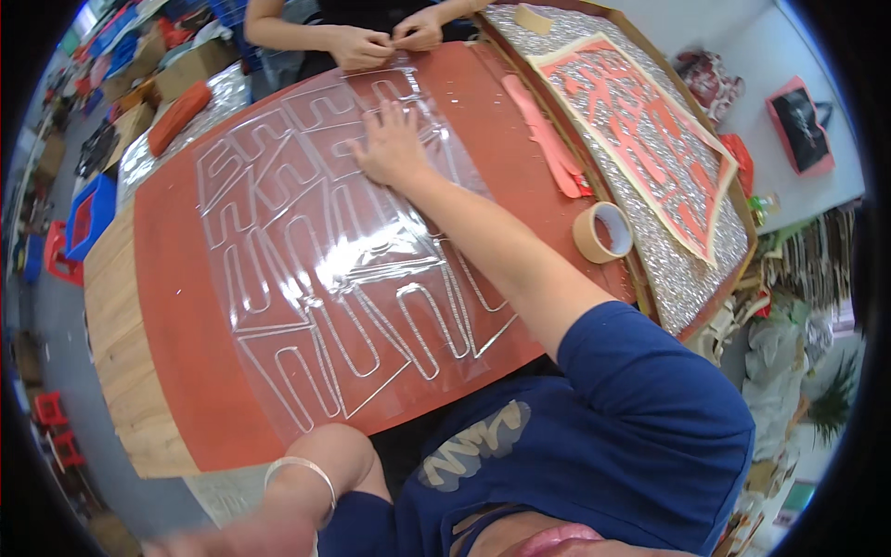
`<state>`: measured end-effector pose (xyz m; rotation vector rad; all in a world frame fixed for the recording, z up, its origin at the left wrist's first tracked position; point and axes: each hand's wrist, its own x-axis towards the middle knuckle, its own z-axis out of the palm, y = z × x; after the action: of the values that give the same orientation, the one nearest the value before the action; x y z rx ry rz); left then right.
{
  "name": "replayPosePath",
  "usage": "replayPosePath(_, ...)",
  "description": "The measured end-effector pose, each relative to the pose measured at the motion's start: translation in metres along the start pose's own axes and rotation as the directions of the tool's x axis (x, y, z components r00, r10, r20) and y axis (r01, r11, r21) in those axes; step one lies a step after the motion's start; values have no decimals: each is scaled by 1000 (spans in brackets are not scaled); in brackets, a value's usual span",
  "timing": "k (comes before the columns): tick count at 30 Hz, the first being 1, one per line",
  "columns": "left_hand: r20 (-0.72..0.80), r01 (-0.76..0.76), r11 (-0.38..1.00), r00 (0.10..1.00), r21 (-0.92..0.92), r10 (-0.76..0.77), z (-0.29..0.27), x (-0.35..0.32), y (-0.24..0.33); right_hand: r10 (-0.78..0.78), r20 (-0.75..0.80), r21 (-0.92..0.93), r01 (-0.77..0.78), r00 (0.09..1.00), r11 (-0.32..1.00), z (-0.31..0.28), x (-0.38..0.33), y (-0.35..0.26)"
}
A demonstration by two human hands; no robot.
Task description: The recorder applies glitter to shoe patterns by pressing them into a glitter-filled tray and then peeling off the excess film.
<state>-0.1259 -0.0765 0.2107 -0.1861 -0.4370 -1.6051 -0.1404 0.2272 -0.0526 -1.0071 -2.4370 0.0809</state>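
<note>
A clear plastic sheet [320,200] with rows of silvery looped outlines lies over the reddish-brown table covering [176,306], its surface catching bright glare. My right hand [392,148] rests flat on the sheet's far part, fingers spread, holding nothing. Down at the lower left, my left hand [227,538] is off the table and smeared by motion; its fingers cannot be made out. A bangle [302,464] circles that wrist. Across the table, another person's two hands [388,45] meet at the sheet's far edge, fingers pinched together; what they hold is too small to tell.
Right of the sheet lie a roll of tan tape [603,232] and pink strips [543,139]. Beyond them, a raised-edge board with silvery covering [687,288] bears a cream-bordered panel with pink pieces [640,121]. Blue bins [90,218] and red stools [51,408] stand at left.
</note>
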Motion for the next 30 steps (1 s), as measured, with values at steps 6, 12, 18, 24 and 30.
replayPosePath(6,651,871,487,336,59,-680,-50,-25,-104,-193,-228,100,220,955,970,5,0,-7)
replayPosePath(12,474,-250,488,-116,837,-873,-116,-118,-199,-243,-256,120,280,936,952,1,1,-7)
replayPosePath(18,226,-653,395,-331,646,-916,-153,-153,-192,-210,-283,127,253,936,959,9,7,-2)
replayPosePath(24,248,-707,428,-349,563,-904,-156,-153,-188,18,-135,462,47,991,886,15,23,14)
replayPosePath(30,310,-716,457,-338,528,-888,-159,-159,-191,-251,-267,259,320,931,912,18,28,22)
